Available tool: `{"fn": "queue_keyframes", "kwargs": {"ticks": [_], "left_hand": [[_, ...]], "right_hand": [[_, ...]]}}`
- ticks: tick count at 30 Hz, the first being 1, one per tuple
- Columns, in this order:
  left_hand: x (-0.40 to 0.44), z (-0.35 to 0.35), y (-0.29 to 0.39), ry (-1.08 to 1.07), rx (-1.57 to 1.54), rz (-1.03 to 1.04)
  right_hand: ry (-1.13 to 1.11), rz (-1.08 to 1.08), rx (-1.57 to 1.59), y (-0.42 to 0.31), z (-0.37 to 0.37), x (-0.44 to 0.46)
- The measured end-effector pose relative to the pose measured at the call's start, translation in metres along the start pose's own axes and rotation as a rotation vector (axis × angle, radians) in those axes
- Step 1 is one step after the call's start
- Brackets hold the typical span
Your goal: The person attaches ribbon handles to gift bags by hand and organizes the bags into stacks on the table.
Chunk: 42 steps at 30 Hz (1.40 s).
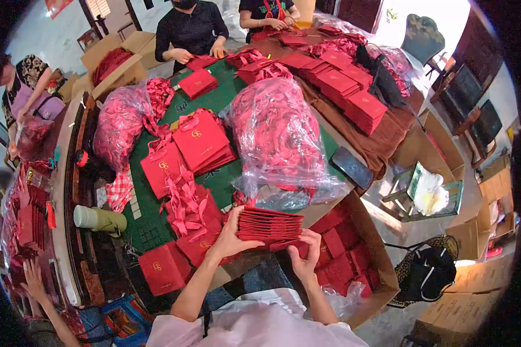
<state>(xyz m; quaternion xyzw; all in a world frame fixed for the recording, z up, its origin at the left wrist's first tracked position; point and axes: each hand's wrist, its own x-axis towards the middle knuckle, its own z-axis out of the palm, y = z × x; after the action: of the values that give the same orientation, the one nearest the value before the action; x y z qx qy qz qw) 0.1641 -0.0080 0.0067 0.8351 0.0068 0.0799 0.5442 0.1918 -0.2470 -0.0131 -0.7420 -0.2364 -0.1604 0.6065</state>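
A stack of red paper gift bags [269, 224], folded flat with their edges showing, is held in front of me above the open box. My left hand [231, 240] grips its left end, thumb up along the side. At the lower right corner my right hand [307, 253] pinches the stack with bent fingers. Just below lies a cardboard box [382, 260] with more red bags [333, 243] inside. To the left, loose red ribbon handles [188, 205] spread over gift bags [205, 141] with gold lettering on the green tabletop [150, 217].
A big clear plastic bag of red ribbons [278, 130] stands mid-table, with a phone [352, 168] to its right. A pale green bottle [100, 221] lies at the left edge. Two people work across the table [191, 29]; another person's hand [33, 282] reaches in at lower left.
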Motion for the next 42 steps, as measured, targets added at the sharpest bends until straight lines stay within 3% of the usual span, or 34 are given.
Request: {"fn": "queue_keyframes", "kwargs": {"ticks": [4,25,31,34,36,40,42], "left_hand": [[0.001,0.000,0.001,0.004,0.011,0.014],[0.000,0.000,0.000,-0.006,-0.051,-0.013],[-0.001,0.000,0.001,0.004,-0.044,-0.032],[-0.002,0.000,0.001,0.008,0.027,0.026],[0.000,-0.001,0.005,0.015,0.032,0.048],[0.003,-0.006,0.013,0.014,0.025,0.085],[0.003,-0.006,0.014,0.014,0.071,0.083]], "right_hand": [[0.068,0.071,0.039,-0.003,0.001,0.002],[-0.088,0.024,-0.022,0.000,-0.004,0.016],[-0.068,0.046,0.139,0.004,-0.002,0.022],[-0.123,-0.003,0.002,0.006,0.000,0.028],[-0.049,0.166,0.316,0.003,0.006,0.034],[-0.332,0.297,0.401,0.023,0.002,0.038],[-0.340,0.286,0.424,0.025,0.003,0.039]]}}
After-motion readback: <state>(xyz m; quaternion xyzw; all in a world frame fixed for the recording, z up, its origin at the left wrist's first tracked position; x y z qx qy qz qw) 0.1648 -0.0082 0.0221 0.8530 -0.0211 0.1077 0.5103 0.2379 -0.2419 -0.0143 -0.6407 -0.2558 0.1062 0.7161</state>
